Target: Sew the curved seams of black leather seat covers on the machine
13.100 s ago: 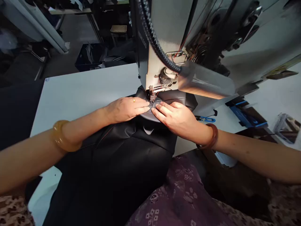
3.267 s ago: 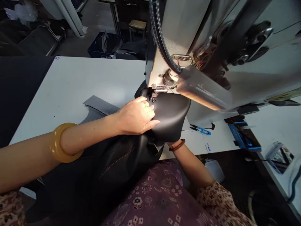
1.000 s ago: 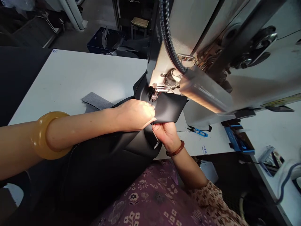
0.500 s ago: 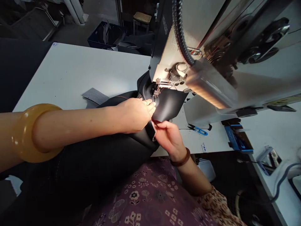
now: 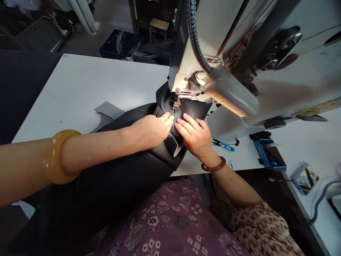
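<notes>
Fingers point(image 5: 169, 122) of the left hand point(image 5: 149, 133) lie narrow, close together, their tips on the black leathery piece point(image 5: 128, 170); from my distant seat I cannot tell whether they pinch it. On the right hand point(image 5: 198, 139) the fingers spread slightly wide, resting on top of that piece, the thumb hidden from me.

I take the presser foot point(image 5: 176, 104) as the centre of my clock. The leathery piece sits beneath it, its bulk sweeping out toward 7 and 8 o'clock, with orange stitching point(image 5: 140, 110) near the left hand. I see that hand between 7 and 8, the right at 5, and a pale flap point(image 5: 177, 147) at 6 between them.

The sewing machine point(image 5: 188, 67) stands over it at 1, its lamp point(image 5: 231, 93) near 3. A grey strip point(image 5: 109, 109) lies at 9 on the white table point(image 5: 80, 81). At 4 I find blue snips point(image 5: 226, 146), and farther out a blue box point(image 5: 262, 153).

A yellow bangle point(image 5: 53, 156) rings the left forearm at 8, a brown bracelet point(image 5: 214, 165) the right wrist at 5. Far off, I pick out a dark bin point(image 5: 104, 49) at 10.
</notes>
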`<state>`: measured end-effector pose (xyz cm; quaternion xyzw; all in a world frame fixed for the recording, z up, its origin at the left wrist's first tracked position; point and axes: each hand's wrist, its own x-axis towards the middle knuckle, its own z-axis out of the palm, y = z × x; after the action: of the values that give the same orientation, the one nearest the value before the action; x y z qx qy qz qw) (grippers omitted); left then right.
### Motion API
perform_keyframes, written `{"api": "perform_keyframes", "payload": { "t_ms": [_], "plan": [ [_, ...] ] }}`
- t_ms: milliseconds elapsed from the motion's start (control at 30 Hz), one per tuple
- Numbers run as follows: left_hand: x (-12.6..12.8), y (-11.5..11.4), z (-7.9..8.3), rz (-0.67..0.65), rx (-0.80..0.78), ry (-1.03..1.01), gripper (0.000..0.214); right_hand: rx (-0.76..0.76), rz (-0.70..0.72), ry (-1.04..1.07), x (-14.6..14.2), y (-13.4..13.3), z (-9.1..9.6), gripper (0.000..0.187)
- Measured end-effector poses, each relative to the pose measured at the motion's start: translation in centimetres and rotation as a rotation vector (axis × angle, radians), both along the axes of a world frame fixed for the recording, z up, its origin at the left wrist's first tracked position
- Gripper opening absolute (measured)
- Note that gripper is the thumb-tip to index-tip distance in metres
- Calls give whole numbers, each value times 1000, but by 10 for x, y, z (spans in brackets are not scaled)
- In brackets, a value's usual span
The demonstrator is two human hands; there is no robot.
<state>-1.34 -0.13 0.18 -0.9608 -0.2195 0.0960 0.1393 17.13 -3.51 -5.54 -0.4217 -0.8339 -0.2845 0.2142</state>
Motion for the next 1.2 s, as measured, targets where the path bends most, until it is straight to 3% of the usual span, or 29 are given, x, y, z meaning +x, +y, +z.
{"api": "perform_keyframes", "payload": {
  "t_ms": [400,467,633,733,867,1000,1200],
  "plan": [
    [-6,23,4,-44,-2,-39,35,-129,67,99,17,26,0,22],
    [-7,15,6,7,10,-57,34,-160,75,89,15,24,1,23],
    [7,-21,1,266,-42,-107,58,-189,54,49,17,20,-4,22],
    [15,-30,-8,361,-49,-147,55,-189,50,56,22,24,-9,18],
    [6,-18,-15,244,-67,-212,49,-102,86,100,26,28,-11,20],
    [-4,0,-10,148,-71,-205,55,-49,149,155,27,35,-9,22],
    [1,20,-3,152,-57,-194,59,-166,167,292,30,56,-7,33]
  ]
}}
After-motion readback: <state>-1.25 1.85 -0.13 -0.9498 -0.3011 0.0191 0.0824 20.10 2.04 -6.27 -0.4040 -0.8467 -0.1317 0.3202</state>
